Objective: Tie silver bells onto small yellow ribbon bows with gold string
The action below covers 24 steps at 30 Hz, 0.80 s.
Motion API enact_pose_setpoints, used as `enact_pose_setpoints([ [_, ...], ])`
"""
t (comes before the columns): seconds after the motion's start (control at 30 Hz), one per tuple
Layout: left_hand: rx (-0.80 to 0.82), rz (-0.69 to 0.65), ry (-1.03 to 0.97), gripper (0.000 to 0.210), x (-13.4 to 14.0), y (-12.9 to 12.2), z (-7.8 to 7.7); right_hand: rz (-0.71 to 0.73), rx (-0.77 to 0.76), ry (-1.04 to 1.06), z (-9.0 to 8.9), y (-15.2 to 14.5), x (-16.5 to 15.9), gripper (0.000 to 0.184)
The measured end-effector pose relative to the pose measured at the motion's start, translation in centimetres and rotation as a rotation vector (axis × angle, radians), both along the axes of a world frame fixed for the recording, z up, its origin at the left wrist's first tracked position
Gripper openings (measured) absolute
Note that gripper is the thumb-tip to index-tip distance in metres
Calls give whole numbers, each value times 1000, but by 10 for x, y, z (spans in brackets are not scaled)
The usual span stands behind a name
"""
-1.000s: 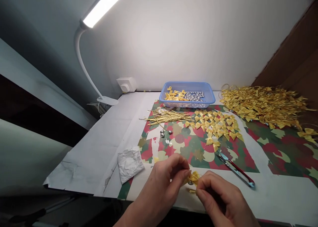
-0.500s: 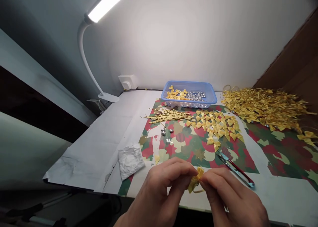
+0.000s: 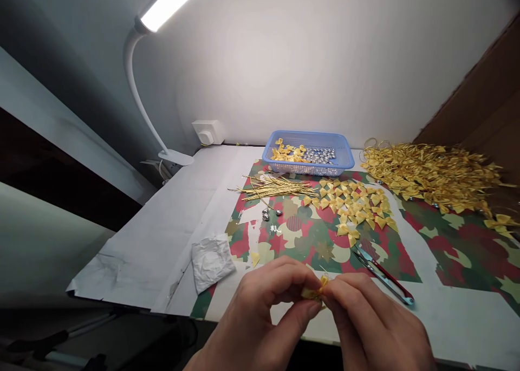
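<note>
Between the fingertips of both hands, over the table's front edge, is a yellow ribbon bow (image 3: 312, 293). My left hand (image 3: 268, 311) pinches it from the left with thumb and forefinger. From the right, my right hand (image 3: 374, 319) pinches the bow's other side, its fingers closed. A thin strand sticks up above the bow, and part of the bow is covered by fingers. Several yellow bows (image 3: 357, 200) lie spread on the patterned sheet (image 3: 300, 246) beyond the hands. Tweezers and a red-handled tool (image 3: 384, 276) rest just past my right hand.
A blue basket (image 3: 309, 170) with bows and silver bells stands at the wall. Gold cords (image 3: 278, 188) and a few silver bells (image 3: 265, 214) lie before it. A heap of gold bows (image 3: 434, 170) fills the right. A crumpled white cloth (image 3: 212, 262) and a lamp (image 3: 134, 84) are left.
The bow has turned between my fingers and more of it is now covered. My left thumb has moved up and right along it. The view has shifted slightly.
</note>
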<state>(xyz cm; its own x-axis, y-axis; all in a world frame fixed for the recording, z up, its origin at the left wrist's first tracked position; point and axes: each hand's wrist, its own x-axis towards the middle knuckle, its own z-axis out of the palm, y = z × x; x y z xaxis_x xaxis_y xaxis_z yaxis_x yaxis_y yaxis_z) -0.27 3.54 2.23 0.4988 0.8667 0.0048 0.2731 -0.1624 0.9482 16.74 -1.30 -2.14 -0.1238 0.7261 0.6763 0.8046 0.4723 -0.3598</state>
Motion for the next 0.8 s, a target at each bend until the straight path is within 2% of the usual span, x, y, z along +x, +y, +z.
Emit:
enact_pose_setpoints([
  [0.13, -76, 4, -25, 8, 0, 0, 0, -11, -16, 6, 2, -1, -2, 20],
  [0.43, -376, 77, -217, 10, 5, 0, 4, -15, 18, 29, 3, 2, -3, 15],
  [0.7, -559, 121, -324, 9, -4, 3, -3, 59, -152, 276, 3, -2, -5, 15],
  [0.8, -584, 149, -327, 12, -5, 4, -4, 6, -189, 404, 9, -5, 4, 20],
])
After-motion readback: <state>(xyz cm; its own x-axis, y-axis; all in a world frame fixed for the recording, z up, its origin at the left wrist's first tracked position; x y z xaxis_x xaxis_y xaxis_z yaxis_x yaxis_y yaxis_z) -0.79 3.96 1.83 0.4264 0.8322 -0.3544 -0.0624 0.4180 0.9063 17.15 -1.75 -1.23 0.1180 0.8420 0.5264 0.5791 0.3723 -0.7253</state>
